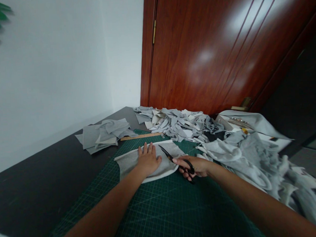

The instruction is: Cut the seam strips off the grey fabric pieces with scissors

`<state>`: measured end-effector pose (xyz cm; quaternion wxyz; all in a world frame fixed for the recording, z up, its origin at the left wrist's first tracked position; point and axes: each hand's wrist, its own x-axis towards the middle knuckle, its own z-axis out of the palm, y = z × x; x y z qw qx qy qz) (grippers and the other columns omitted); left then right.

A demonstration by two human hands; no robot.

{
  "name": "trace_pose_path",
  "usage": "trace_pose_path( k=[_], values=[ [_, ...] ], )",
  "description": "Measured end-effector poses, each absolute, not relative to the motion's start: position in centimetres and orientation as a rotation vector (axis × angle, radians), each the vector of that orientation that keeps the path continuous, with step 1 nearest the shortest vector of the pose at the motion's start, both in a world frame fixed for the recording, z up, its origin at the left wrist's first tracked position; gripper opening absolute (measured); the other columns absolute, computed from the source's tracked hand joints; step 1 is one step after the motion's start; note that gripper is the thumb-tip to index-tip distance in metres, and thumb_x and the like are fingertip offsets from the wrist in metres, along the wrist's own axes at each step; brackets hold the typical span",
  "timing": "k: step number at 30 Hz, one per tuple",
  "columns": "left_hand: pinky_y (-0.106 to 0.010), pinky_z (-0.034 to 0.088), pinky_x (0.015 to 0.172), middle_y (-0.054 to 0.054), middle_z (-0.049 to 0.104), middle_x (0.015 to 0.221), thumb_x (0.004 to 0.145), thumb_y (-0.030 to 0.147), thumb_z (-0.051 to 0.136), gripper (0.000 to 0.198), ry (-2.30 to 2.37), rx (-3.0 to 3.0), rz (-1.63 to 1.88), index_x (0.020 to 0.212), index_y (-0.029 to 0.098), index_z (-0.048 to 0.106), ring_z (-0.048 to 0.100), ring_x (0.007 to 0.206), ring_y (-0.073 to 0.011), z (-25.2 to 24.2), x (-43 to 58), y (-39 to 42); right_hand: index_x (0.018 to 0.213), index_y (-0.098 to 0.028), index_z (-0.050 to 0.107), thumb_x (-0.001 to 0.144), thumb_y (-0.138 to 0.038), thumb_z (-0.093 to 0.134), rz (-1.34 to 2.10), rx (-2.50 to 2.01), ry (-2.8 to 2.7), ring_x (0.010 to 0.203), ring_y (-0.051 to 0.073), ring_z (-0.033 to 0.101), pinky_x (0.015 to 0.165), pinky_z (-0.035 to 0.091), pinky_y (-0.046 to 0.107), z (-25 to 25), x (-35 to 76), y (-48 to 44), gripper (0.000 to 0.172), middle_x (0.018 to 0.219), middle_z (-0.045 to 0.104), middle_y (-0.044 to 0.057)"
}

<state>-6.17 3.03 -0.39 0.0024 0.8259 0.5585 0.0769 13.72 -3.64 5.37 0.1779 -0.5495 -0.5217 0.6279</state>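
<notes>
A piece of light grey fabric point(130, 163) with paler, rolled edges lies on a green cutting mat point(156, 206). My left hand point(148, 160) rests flat on the fabric, its fingers spread. In my right hand point(191, 167) is a pair of black-handled scissors point(167, 153), with the blades pointing up and to the left over the fabric's right part. The fingers wrap around the handles. Whether the blades touch the cloth I cannot tell.
Grey fabric pieces point(103, 135) lie stacked at the left on the dark table point(61, 178). A wooden ruler point(141, 136) lies along the mat's far edge. Scraps point(179, 122) are heaped behind it. More cloth point(243, 156) and a white box point(226, 122) stand at the right.
</notes>
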Motion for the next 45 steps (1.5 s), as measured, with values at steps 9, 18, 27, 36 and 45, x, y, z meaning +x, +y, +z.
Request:
trace_pose_path(
  k=[9,18,27,36,45],
  values=[
    [-0.06,0.008,0.114,-0.015,0.022,0.157,0.093,0.049,0.028,0.07,1.749,2.582,0.237,0.149,0.006,0.028,0.009,0.145,-0.0387,-0.1,-6.1,2.7,0.082,-0.018,0.05,0.078,-0.067,0.062,1.739,-1.583,-1.522,0.042,0.004,0.046,0.036,0.041,0.013,5.5,13.3,-2.5,0.051,0.062,0.048,-0.007],
    [-0.06,0.008,0.114,-0.016,0.021,0.157,0.092,0.051,0.027,0.074,1.749,2.577,0.231,0.149,0.003,0.027,0.009,0.145,-0.0388,-0.4,-6.1,2.9,0.083,-0.019,0.049,0.075,-0.067,0.064,1.731,-1.627,-1.577,0.043,0.005,0.048,0.037,0.045,0.015,5.5,13.9,-2.0,0.051,0.063,0.05,-0.007],
    [-0.059,0.008,0.114,-0.015,0.022,0.157,0.092,0.05,0.028,0.072,1.752,2.574,0.24,0.148,0.005,0.028,0.008,0.145,-0.0382,-0.5,-6.1,3.0,0.081,-0.019,0.049,0.076,-0.064,0.065,1.678,-1.597,-1.591,0.039,0.004,0.046,0.032,0.037,0.013,5.5,13.4,-1.6,0.049,0.059,0.049,-0.008],
    [-0.053,0.02,0.11,-0.017,0.039,0.149,0.092,0.046,0.032,0.062,1.774,2.665,0.374,0.139,0.007,0.045,0.03,0.137,-0.0342,0.1,-6.2,2.3,0.081,-0.019,0.049,0.081,-0.059,0.063,1.67,-1.552,-1.5,0.035,0.004,0.044,0.03,0.036,0.012,4.8,13.2,-2.7,0.043,0.057,0.048,-0.009],
    [-0.047,0.028,0.107,-0.013,0.043,0.148,0.095,0.04,0.032,0.054,1.735,2.765,0.348,0.139,0.012,0.046,0.035,0.133,-0.0303,-0.1,-6.2,2.6,0.092,-0.019,0.052,0.079,-0.063,0.063,1.767,-1.463,-1.325,0.035,0.003,0.041,0.031,0.038,0.012,4.1,15.4,-4.1,0.047,0.056,0.046,-0.01]
  ],
)
